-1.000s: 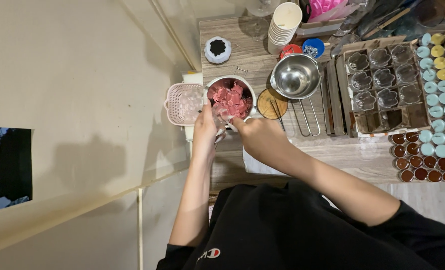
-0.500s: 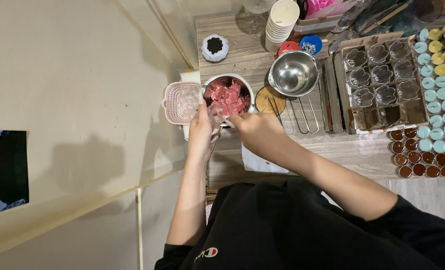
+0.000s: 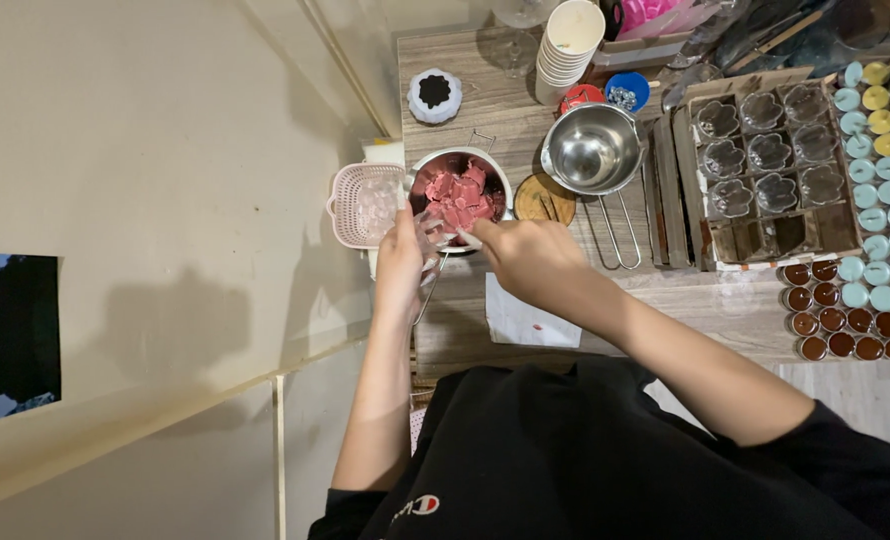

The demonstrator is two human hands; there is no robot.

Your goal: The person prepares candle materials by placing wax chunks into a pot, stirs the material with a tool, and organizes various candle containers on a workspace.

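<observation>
- A clear cup (image 3: 431,240) is being gripped by the left hand (image 3: 402,250), fingers curled around it, at the near rim of the pot (image 3: 461,160).
- A thin stick is being pinched by the right hand (image 3: 525,255), fingers closed, tip toward the pink chunks (image 3: 457,195) in the pot.
- A pink basket (image 3: 360,205) is being kept just left; a steel bowl (image 3: 592,148) right.

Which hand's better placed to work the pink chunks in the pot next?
Probably right. The right hand sits at the rim of the pot, beside the pink chunks; the left hand grips something clear.
</observation>
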